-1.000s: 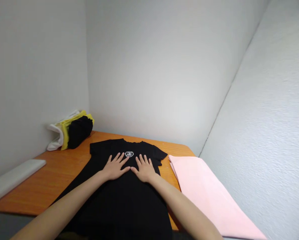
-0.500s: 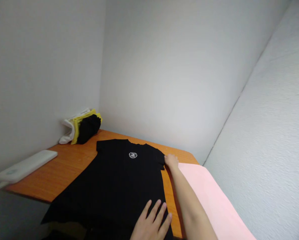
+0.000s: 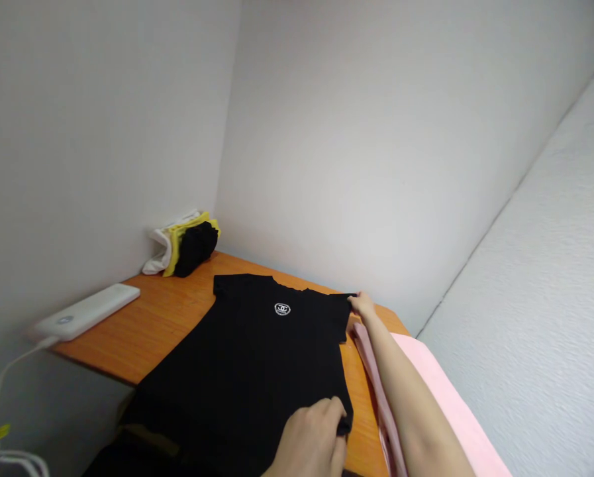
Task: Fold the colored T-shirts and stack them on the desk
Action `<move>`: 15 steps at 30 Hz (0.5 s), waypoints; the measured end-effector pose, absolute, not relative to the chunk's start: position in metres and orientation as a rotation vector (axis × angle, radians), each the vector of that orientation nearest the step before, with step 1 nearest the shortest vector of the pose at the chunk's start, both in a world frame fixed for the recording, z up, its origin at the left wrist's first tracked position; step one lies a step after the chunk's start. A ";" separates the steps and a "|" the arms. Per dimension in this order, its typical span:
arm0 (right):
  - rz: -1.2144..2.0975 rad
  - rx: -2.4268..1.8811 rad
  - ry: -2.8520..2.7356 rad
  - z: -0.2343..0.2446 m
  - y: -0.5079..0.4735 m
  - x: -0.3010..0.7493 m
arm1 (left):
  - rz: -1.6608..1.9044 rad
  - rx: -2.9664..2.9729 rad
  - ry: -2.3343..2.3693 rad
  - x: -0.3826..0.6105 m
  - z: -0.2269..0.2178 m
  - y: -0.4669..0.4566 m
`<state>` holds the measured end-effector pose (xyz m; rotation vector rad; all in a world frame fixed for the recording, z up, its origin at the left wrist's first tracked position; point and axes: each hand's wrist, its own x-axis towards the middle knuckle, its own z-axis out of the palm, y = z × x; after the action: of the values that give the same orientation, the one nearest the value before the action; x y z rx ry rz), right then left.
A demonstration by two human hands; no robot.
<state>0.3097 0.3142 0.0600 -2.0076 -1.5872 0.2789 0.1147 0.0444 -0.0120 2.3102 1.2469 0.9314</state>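
- Both hands have left the chest of the black T-shirt (image 3: 247, 358) and moved out to its edge on the side nearer the pink cloth.
- The right hand (image 3: 363, 306), reaching far forward, is closed in a pinch on the tip of the shirt's far sleeve (image 3: 340, 317).
- The left hand (image 3: 307, 442) is curled, its fingers (image 3: 332, 412) gripping the shirt's near side edge and lifting a small corner of it.
- The shirt lies spread flat, front up, on the orange wooden table (image 3: 167, 318), collar pointing away, with a round white logo (image 3: 282, 309) on the chest; its lower part runs past the table's near edge.
- Just right of the shirt lies a pink cloth (image 3: 455, 411), a darker pink fold (image 3: 379, 391) along its edge, partly under the right forearm (image 3: 416, 391).
- At the far left corner sits a bundle of black, yellow and white clothes (image 3: 187, 246).
- A white power bank (image 3: 85, 311) lies near the left table edge, its white cable (image 3: 3, 377) hanging down.
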 end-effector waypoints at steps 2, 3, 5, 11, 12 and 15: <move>0.469 -1.937 -1.522 0.071 0.316 0.297 | 1.028 2.080 1.269 0.101 0.010 0.043; 0.541 -1.896 -1.492 0.077 0.318 0.287 | 1.077 1.964 1.282 0.093 0.019 0.042; 0.641 -1.801 -1.427 0.089 0.326 0.264 | 1.161 1.706 1.273 0.072 0.032 0.041; 0.844 -1.529 -1.358 0.111 0.373 0.144 | 1.470 1.196 1.281 -0.011 0.032 0.024; 0.873 -1.491 -1.364 0.109 0.380 0.117 | 1.508 1.163 1.332 -0.026 0.027 0.020; 0.955 -1.413 -1.386 0.087 0.393 0.038 | 1.577 1.048 1.536 -0.069 0.001 0.012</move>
<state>0.0379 0.3932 0.0869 -1.4133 -1.3862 0.9547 -0.0687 0.0120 0.0007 1.0479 1.5362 1.5766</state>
